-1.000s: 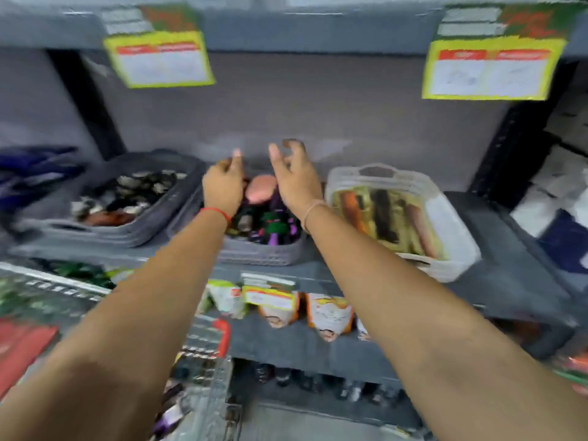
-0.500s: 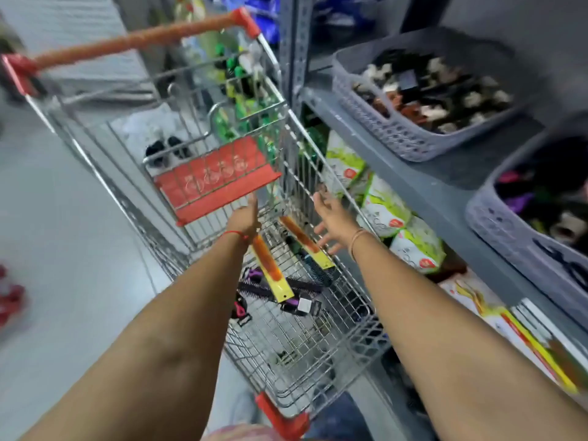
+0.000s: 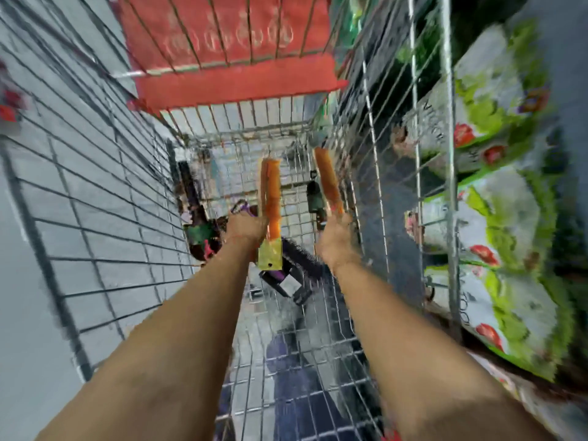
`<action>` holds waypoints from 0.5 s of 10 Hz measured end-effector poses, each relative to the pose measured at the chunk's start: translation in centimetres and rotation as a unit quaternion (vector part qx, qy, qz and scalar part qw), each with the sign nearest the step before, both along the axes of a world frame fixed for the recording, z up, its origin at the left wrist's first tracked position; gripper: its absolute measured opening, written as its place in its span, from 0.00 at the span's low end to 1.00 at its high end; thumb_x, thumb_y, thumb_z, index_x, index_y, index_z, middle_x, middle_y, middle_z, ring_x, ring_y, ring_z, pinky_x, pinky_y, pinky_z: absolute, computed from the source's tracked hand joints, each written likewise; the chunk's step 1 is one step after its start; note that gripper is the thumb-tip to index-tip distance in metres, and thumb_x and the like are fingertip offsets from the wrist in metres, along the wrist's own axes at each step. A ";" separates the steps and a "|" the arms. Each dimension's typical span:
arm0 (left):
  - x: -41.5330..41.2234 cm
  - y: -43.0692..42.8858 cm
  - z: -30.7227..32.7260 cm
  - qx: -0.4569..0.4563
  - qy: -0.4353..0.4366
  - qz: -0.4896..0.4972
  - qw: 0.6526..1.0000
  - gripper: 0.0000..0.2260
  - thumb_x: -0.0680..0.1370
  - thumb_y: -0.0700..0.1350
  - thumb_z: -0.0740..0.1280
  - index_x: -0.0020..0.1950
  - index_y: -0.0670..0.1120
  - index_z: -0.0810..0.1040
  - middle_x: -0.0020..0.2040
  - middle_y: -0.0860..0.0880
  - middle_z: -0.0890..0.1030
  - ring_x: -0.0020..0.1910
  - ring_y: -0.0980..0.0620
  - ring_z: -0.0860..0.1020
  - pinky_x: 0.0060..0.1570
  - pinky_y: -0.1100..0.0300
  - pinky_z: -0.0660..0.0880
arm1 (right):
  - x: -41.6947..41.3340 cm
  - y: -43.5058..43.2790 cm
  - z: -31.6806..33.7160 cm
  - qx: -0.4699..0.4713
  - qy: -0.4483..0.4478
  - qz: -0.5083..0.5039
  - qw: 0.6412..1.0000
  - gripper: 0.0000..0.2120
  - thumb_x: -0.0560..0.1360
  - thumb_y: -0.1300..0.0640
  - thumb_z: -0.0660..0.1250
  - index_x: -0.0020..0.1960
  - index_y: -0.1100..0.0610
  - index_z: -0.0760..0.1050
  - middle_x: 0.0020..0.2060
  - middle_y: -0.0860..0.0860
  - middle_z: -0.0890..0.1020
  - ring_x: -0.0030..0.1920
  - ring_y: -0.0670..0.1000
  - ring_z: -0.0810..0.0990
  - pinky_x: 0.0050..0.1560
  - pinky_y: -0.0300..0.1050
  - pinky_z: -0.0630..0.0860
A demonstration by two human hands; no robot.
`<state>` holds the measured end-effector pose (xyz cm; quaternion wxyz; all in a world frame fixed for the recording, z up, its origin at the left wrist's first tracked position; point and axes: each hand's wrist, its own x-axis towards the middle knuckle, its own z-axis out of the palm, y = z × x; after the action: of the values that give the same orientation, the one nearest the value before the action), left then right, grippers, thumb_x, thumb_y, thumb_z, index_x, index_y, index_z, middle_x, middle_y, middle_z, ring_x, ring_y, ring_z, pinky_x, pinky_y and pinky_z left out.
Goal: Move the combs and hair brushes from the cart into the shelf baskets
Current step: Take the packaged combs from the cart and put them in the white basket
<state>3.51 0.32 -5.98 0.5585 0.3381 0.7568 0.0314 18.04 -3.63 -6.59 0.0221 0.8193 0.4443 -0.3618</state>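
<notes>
Both hands down in cart (image 3: 375, 128), one orange comb each.
L hand (image 3: 245, 227) fingers wrapped on left comb (image 3: 270, 198); R hand (image 3: 335, 237) grips right comb (image 3: 327, 179). Black brush (image 3: 299, 262) on cart floor btwn wrists.

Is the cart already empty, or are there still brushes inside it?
Not empty. A dark roller brush and other blurred items lie on the cart floor, below the orange combs in both hands.

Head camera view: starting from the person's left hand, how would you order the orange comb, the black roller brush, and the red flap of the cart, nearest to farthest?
1. The orange comb, held in the left hand itself.
2. The black roller brush, lying on the cart floor just to the right of that hand.
3. The red flap, up at the far end of the cart, well beyond both hands.
</notes>
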 end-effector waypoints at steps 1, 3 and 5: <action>1.3 0.6 -0.8 0.049 0.069 -0.080 0.993 0.17 0.78 0.38 0.60 0.64 0.31 0.73 0.64 0.31 0.74 0.64 0.36 0.73 0.57 0.55 0.72 | -0.4 -0.9 -1.2 -0.034 -0.008 -0.009 0.999 0.29 0.76 0.58 0.59 0.72 0.65 0.52 0.73 0.61 0.56 0.71 0.61 0.58 0.71 0.54 0.60; 2.0 0.4 -2.6 0.082 0.157 -0.113 0.978 0.20 0.77 0.43 0.62 0.65 0.33 0.69 0.68 0.32 0.69 0.67 0.38 0.67 0.64 0.55 0.59 | -1.3 -5.0 -2.0 0.041 -0.043 0.044 0.997 0.19 0.76 0.49 0.60 0.62 0.57 0.66 0.72 0.61 0.59 0.71 0.63 0.58 0.68 0.57 0.64; 1.2 -0.1 -2.7 0.047 0.085 0.046 0.994 0.15 0.71 0.35 0.68 0.57 0.41 0.77 0.59 0.36 0.80 0.60 0.40 0.78 0.62 0.50 0.74 | -0.8 -4.1 -1.4 0.091 -0.032 -0.065 0.993 0.11 0.73 0.63 0.65 0.54 0.60 0.70 0.61 0.57 0.73 0.57 0.54 0.71 0.60 0.45 0.72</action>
<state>4.73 0.18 -8.65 0.4731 0.3302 0.8143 0.0640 17.21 -7.75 -7.97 -0.0618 0.8561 0.4207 -0.2936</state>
